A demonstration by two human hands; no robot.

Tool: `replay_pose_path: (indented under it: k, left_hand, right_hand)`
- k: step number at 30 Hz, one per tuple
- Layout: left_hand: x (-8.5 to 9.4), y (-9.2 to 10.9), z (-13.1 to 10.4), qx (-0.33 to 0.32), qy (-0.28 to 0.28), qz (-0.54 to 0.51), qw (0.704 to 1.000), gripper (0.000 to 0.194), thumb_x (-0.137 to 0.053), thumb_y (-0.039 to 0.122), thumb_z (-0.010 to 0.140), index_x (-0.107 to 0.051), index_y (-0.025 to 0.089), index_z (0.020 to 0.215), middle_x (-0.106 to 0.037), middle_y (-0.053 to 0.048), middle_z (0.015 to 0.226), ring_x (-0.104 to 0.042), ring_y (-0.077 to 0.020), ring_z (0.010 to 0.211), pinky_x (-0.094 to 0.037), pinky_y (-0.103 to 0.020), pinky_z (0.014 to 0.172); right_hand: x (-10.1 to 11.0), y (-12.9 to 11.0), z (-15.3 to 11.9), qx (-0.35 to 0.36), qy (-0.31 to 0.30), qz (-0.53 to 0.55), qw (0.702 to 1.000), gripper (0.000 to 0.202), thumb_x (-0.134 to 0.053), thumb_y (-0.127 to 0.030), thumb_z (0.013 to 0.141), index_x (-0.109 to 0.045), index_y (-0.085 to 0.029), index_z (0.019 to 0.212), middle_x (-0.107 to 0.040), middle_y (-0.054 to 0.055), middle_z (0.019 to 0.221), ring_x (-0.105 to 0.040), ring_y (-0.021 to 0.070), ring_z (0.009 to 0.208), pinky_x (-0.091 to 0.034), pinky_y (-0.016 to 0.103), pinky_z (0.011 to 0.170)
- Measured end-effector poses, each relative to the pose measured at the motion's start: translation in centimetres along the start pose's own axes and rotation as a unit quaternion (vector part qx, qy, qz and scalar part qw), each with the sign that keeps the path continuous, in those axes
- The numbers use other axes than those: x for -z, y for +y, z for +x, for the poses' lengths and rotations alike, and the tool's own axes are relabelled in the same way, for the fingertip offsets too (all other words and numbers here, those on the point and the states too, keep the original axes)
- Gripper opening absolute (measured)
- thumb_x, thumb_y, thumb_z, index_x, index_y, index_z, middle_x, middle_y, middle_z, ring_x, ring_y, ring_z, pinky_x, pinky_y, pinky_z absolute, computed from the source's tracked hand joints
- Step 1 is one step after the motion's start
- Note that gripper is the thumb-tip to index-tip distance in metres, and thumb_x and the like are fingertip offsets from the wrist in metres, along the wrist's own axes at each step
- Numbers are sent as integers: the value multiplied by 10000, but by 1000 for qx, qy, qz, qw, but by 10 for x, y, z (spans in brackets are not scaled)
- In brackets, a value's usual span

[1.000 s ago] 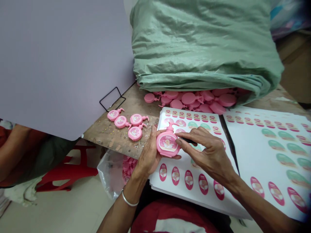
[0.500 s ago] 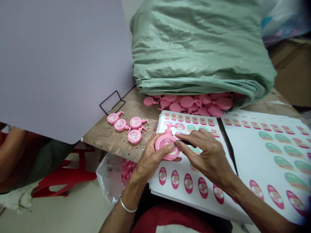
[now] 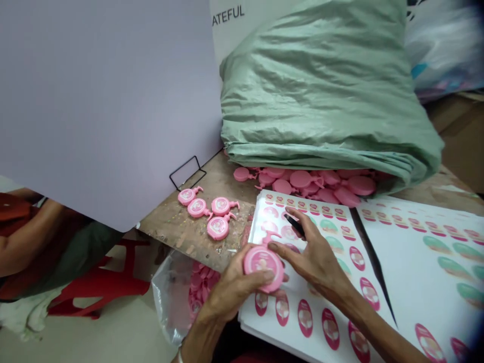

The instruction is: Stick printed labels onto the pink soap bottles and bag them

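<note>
A round pink pump bottle [image 3: 263, 267] with a pink label on its face lies in my left hand [image 3: 236, 287], thumb across the label. My right hand [image 3: 317, 257] holds a slim black tool [image 3: 295, 225] among its fingers, with its thumb at the bottle's upper right edge. Beneath both hands is a stack of white sticker sheets [image 3: 295, 348] printed with pink and green labels. Several labelled pink bottles [image 3: 218, 228] lie on the worn table to the left. More pink bottles [image 3: 300, 179], with no labels showing, are piled under a green sack.
The large green sack [image 3: 325, 96] stands at the back. Another sheet stack [image 3: 408, 262] lies right. A grey panel [image 3: 106, 101] and wire stand [image 3: 188, 173] are left. Below are a plastic bag of pink pieces [image 3: 170, 287], a red stool [image 3: 102, 287] and a person's arm [image 3: 30, 237].
The view has shifted, so the scene sits lower in the picture. My right hand's fingers have lifted off the label with the black tool, which now points up and left over the sheet.
</note>
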State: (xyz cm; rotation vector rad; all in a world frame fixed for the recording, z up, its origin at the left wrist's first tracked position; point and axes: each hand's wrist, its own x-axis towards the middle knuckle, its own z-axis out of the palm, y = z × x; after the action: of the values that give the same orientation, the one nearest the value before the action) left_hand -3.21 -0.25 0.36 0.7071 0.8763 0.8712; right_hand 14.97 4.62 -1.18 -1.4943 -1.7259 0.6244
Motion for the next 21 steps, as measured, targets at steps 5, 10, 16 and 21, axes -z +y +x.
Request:
replay_pose_path:
  k: [5, 10, 16, 21]
  left_hand:
    - [84, 14, -8, -99, 357, 286, 883, 449, -567, 564, 809, -625, 162, 1001, -694, -88, 919, -642, -254, 854, -509, -356, 800]
    - [140, 20, 9, -118, 496, 451, 733, 502, -477, 555, 813, -601, 140, 1065, -694, -144, 965, -646, -317, 928, -477, -411, 861]
    - [143, 18, 32, -69, 522, 552, 647, 503, -371, 495, 900, -600, 115, 1138, -699, -198, 1016, -637, -359, 1033, -415, -481, 952]
    - [140, 15, 39, -51, 522, 593, 611, 516, -340, 457, 937, -621, 83, 1156, -681, -225, 1052, -617, -376, 1043, -439, -488, 901]
  right_hand:
    - [34, 36, 49, 10, 21, -126, 992, 423, -573, -502, 863, -623, -190, 1143, -701, 111, 1107, -670, 261, 985, -520, 390, 839]
    - [52, 70, 111, -54, 44, -368, 927, 435, -512, -348, 895, -582, -109, 1251, -710, 196, 1040, -664, 319, 986, -500, 393, 779]
    - [60, 83, 148, -14, -8, -431, 902, 330, -583, -213, 822, -676, -51, 1095, -691, 272, 1015, -644, 372, 997, -459, 420, 809]
    - [68, 94, 164, -19, -51, -429, 902, 264, -553, -186, 848, -699, -51, 1022, -708, 262, 928, -675, 356, 881, -450, 385, 716]
